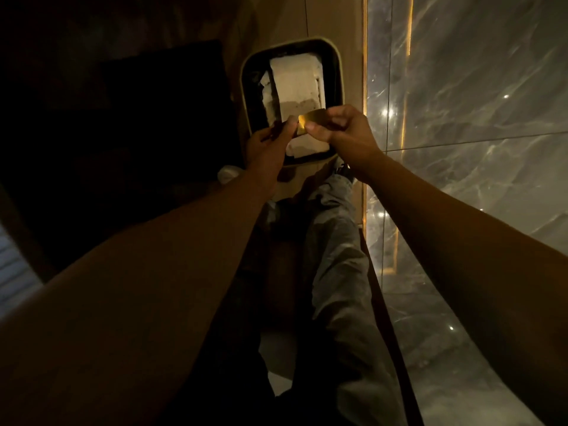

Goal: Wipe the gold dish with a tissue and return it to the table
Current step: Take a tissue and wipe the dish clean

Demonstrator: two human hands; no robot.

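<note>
Two bare hands met near the upper centre of the frame, above a dark bin (pixel 335 84) with a pale rim that held white crumpled paper (pixel 296 84). The right hand (pixel 345 127) pinched the gold dish (pixel 313 117) by its edge, only a small gleaming strip of it showing between the fingers. The left hand (pixel 267 146) pressed its fingertips against the dish's near end; whether a tissue lay under those fingers could not be made out in the dim light. The left half of the frame was almost wholly black, its contents unreadable. A glossy marble surface (pixel 476 103) filled the right side, edged by a glowing amber strip (pixel 365 72). Below the hands, grey trousers (pixel 335 241) ran down the centre of the frame.
</note>
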